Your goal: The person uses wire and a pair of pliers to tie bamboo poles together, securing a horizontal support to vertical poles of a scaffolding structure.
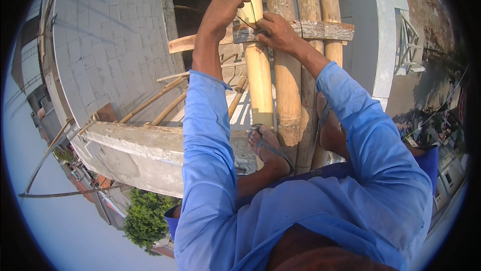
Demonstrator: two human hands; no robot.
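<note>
A thin dark tying wire (252,6) loops over the pale yellow bamboo pole (258,78) where a wooden crosspiece (328,30) meets it. My left hand (224,11) is closed, pinching the wire's upper part above the pole's left side. My right hand (280,31) is closed too, thumb and fingertips together on the wire at the crossing. Whether the strand is metal or cord is hard to tell. Next to the yellow pole on the right lie several browner bamboo poles (288,88), passing under the crosspiece.
My sandalled feet (268,148) rest on the bamboo poles. To the left stand a grey block wall (110,35) and a concrete ledge (145,146), with slanting bamboo props (153,99) between. A dark opening (195,0) lies beyond my left hand. Treetops (148,216) and houses show far below.
</note>
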